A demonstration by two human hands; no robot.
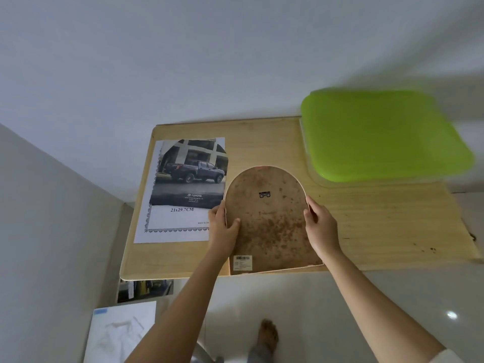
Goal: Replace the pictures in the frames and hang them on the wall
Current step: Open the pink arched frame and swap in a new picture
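An arch-shaped picture frame (269,221) is held back side up over the wooden table (366,218); its brown backing board is stained, with a small metal hanger near the top and a barcode label at the bottom left. My left hand (224,226) grips its left edge, thumb on the backing. My right hand (320,226) grips the right edge. To the left, on the table, lies an arch-cut photo of a dark pickup truck (191,174) on top of a white insert sheet (172,221) printed "21x29.7CM".
A lime-green plastic lid on a clear box (379,134) sits at the table's far right. White walls stand behind and to the left. Below the table, on the floor at left, are another photo (144,289) and a white sheet (120,334). My foot (268,334) shows on the glossy floor.
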